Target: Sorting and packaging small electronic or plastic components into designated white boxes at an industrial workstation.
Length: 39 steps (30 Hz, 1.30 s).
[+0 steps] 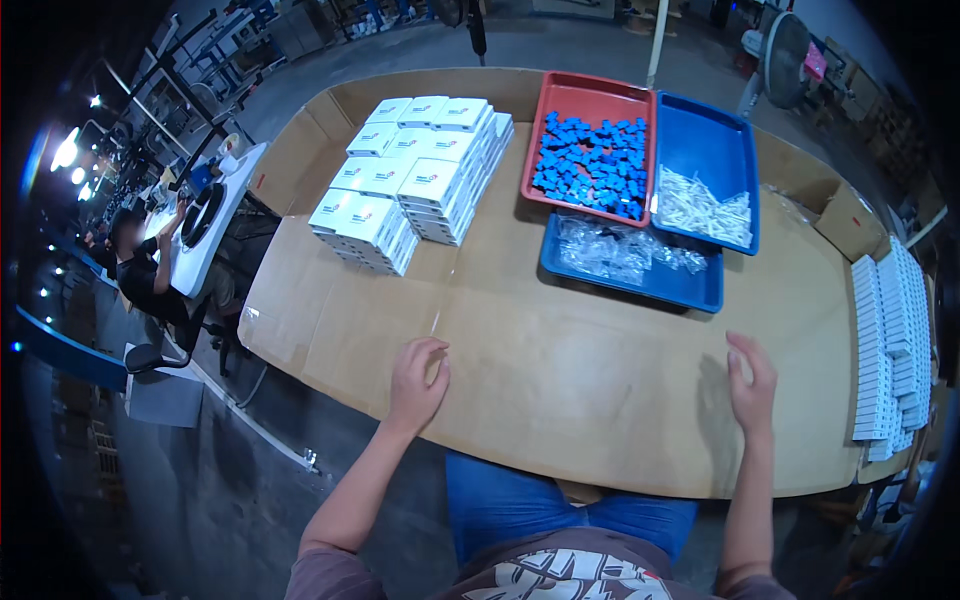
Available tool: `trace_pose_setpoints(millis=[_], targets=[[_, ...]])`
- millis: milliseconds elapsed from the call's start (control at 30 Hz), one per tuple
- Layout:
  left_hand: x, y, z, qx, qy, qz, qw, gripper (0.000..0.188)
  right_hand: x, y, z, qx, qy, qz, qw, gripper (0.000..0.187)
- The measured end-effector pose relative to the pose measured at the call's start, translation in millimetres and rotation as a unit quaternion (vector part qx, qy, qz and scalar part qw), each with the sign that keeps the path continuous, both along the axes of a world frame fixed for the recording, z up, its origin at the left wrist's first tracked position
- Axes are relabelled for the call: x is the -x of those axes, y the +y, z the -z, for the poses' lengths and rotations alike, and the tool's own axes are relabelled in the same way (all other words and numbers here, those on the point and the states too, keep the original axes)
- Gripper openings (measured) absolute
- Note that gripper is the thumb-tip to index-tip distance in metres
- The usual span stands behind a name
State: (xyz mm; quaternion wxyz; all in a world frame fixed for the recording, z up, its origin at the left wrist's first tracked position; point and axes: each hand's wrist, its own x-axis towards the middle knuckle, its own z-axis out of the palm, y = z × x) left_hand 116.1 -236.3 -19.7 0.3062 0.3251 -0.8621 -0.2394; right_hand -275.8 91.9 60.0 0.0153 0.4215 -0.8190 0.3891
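Note:
My left hand (418, 384) hovers near the table's front edge, left of the middle, fingers loosely curved and thumb apart, holding nothing. Farther right, my right hand (751, 384) is held over the table (560, 370) in much the same way, also with nothing in it. Ahead, between the two, a blue tray (630, 293) carries clear plastic bags (605, 248). Behind it a red tray (590, 95) holds many small blue plastic parts (590, 165). Beside that, a second blue tray (705, 135) contains thin white pieces (705, 212).
Stacks of small white boxes (400, 175) stand at the back left. More white boxes (890, 350) are piled along the right edge. Cardboard walls (440, 82) rim the table's back. A person (150, 255) sits at another table on the left; a fan (787, 60) stands behind.

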Motion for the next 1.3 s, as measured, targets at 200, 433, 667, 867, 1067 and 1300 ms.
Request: trace_pose_setpoints(millis=[200,433,667,867,1067,1300], targets=[[-14.2,-25.5,18.4,0.077,-0.024,-0.003,0.997,0.025,58.4,-186.1,-76.9,0.034,0.022,-0.169,0.985,0.020],[-14.6,-31.1,32.1,0.079,-0.035,-0.017,0.996,0.025,118.9,-399.3,-121.8,0.031,0.054,-0.337,0.939,0.028],[-10.1,-31.3,36.7,0.038,-0.081,-0.028,0.996,0.031,159.0,-587.7,-102.8,-0.059,0.055,-0.406,0.910,0.029],[-10.7,-40.8,30.7,-0.031,-0.151,0.000,0.988,0.037,150.2,-677.0,-69.6,-0.105,0.038,-0.406,0.907,0.034],[-4.2,-44.5,22.6,-0.049,-0.180,0.001,0.982,0.036,114.5,-726.5,-59.4,-0.321,0.109,-0.420,0.842,0.061],[0.3,-41.3,20.8,-0.110,-0.172,-0.002,0.979,0.042,94.0,-781.7,-22.0,-0.376,0.128,-0.422,0.815,0.070]])
